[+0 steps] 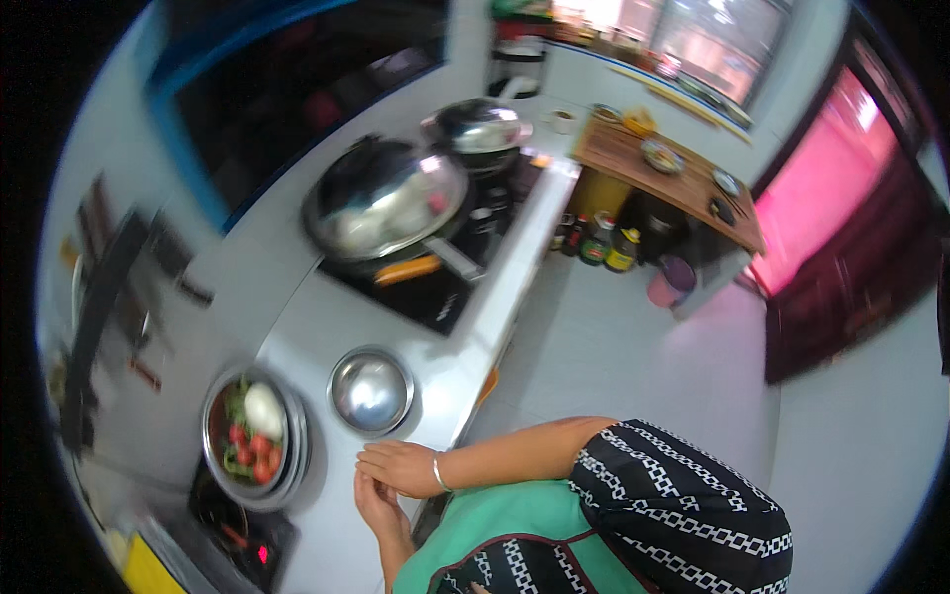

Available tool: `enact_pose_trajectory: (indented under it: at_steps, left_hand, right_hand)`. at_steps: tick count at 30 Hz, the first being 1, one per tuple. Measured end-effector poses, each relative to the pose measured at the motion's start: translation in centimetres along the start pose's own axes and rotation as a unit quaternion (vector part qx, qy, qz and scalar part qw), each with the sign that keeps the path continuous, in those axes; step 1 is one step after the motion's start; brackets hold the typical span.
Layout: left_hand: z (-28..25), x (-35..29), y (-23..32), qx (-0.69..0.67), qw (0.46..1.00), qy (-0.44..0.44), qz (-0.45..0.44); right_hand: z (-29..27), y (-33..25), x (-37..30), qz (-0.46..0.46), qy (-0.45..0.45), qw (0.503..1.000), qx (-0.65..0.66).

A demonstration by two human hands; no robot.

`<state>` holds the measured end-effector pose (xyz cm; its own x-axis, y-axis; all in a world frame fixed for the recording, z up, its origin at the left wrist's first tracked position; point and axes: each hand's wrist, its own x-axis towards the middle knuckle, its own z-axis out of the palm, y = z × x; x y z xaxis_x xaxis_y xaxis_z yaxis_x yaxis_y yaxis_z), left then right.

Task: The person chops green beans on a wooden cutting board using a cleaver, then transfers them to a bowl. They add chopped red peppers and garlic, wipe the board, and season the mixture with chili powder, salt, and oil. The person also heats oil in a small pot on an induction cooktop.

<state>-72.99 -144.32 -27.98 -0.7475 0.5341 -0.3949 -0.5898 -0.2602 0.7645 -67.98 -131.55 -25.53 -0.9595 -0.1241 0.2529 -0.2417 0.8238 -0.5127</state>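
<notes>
My two hands meet over the counter edge, just in front of a small steel bowl (pixel 371 394). My right hand (pixel 401 467), with a silver bangle at the wrist, lies across my left hand (pixel 380 505), its fingers stretched out. The left hand is partly covered, its visible fingers also look straight, and no object shows in either hand. To the left of the steel bowl stands a stack of steel basins (pixel 299 436). In the top one are red tomatoes (pixel 259 457), green vegetables (pixel 236 408) and a white, rounded piece (pixel 264 411).
A large lidded wok (pixel 386 198) sits on a black stove (pixel 435 302), with a lidded pot (pixel 480 127) behind it. Knives (pixel 183 259) hang on the left wall. Bottles (pixel 597 243) stand beneath a wooden board (pixel 628 163). A small black appliance (pixel 272 544) is at lower left.
</notes>
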Motion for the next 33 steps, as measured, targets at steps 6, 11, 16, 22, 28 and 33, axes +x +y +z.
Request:
enact_pose_trajectory:
  at_steps: [6, 11, 16, 22, 28, 33]
  left_hand:
    - [9.8, 10.1, -4.4, -0.012, 0.969, -0.232, -0.083]
    - [15.5, 14.5, -7.7, 0.138, 0.890, -0.412, -0.142]
    - [26.7, 8.7, -13.5, 0.256, 0.810, -0.486, -0.204]
    - [38.5, 10.2, -24.0, 0.301, 0.749, -0.535, -0.249]
    - [54.4, 12.8, -32.2, 0.283, 0.739, -0.551, -0.265]
    - [65.7, 14.5, -37.8, 0.291, 0.722, -0.571, -0.259]
  right_hand:
    - [-2.3, 9.2, -3.9, 0.213, 0.143, 0.959, -0.120]
    - [-7.3, 10.3, -8.8, 0.331, 0.214, 0.900, -0.187]
    - [-11.6, 11.1, -20.1, 0.405, 0.316, 0.846, -0.144]
    - [-18.1, 17.3, -31.9, 0.464, 0.350, 0.806, -0.117]
    - [-28.5, 26.0, -41.2, 0.533, 0.363, 0.751, -0.142]
    - [-35.9, 32.1, -47.2, 0.581, 0.401, 0.702, -0.091]
